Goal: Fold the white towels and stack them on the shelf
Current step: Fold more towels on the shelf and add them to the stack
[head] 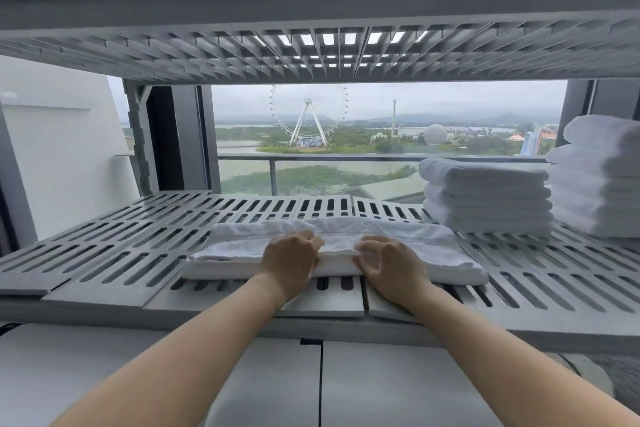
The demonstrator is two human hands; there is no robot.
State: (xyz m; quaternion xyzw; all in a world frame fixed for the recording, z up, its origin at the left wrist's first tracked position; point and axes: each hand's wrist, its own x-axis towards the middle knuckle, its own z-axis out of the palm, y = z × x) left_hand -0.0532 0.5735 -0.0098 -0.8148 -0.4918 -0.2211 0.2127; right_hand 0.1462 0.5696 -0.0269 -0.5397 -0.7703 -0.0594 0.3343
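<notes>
White folded towel [332, 246] is gripped at its near edge by left hand [289, 258] and right hand [389, 262]; uneven pulling could undo the folds.

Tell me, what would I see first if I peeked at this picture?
Probably the two hands, left hand and right hand, pressing side by side on a long folded white towel at the front of the slotted grey shelf. Then the stacks of folded towels at the shelf's right. Behind it all, through the window, a big Ferris wheel stands by the water.
</notes>
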